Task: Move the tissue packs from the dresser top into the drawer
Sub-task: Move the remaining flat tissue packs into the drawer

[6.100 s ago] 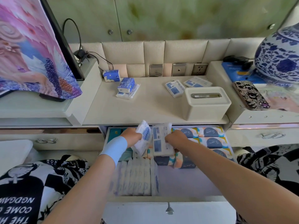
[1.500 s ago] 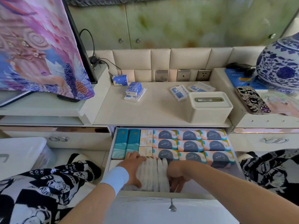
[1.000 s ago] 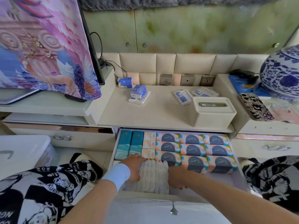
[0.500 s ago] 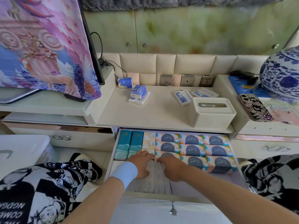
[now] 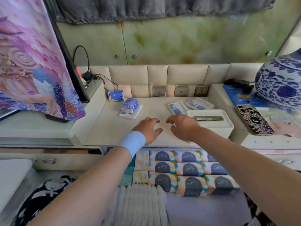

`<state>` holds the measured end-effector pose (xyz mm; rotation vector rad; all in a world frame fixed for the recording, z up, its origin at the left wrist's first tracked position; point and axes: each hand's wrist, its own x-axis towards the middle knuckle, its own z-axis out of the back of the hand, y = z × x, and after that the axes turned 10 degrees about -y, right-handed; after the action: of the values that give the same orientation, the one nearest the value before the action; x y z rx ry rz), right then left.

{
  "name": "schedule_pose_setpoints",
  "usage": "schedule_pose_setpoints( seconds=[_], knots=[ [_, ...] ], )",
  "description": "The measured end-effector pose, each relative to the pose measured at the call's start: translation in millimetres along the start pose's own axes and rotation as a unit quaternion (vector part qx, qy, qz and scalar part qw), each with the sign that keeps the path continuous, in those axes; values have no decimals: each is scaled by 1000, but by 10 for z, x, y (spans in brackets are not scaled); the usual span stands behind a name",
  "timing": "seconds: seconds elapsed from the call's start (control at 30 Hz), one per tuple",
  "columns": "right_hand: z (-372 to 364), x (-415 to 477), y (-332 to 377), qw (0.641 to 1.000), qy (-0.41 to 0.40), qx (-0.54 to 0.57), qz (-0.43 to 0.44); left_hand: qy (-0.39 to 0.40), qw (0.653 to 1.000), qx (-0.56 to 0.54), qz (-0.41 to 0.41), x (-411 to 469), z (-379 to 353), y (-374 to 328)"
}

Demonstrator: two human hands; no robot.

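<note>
Hovering side by side over the surface, my left hand and right hand are loosely spread and empty, blue tissue packs ahead on the left, flat packs ahead on the right, the open drawer below me holding rows already.
</note>
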<state>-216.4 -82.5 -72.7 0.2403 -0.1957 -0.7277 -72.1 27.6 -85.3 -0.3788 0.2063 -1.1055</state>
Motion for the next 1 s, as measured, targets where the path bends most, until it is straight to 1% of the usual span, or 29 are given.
schedule_pose_setpoints(
  seconds=[0.13,0.2,0.3,0.43,0.57,0.7,0.77,0.83,0.93,1.0],
  knots=[
    [95,530,-250,997,-22,-73,-15,-5,999,31,10,624,62,-39],
    [105,804,-378,994,-17,-107,-32,-5,999,37,7,946,25,-82],
    [58,1200,-661,986,27,-138,-90,-1,999,49,-18,1404,-94,-193],
    [-4,1576,-1070,974,95,-78,-188,19,996,61,-61,1893,-348,-313],
    [-129,1807,-1350,952,140,-117,-247,62,989,81,-110,2163,-655,-261],
    [-348,1942,-1373,944,194,-122,-237,84,983,68,-146,2239,-888,-170],
    [-332,1942,-1215,954,200,-106,-196,90,984,63,-137,2246,-954,-119],
    [-325,1916,-974,963,207,-75,-154,66,987,95,-110,2267,-916,-59],
    [-406,1915,-745,970,209,-55,-115,23,986,163,-33,2301,-695,44],
    [-412,1976,-762,977,183,7,-112,14,982,190,-9,2295,-604,102]
  ],
)
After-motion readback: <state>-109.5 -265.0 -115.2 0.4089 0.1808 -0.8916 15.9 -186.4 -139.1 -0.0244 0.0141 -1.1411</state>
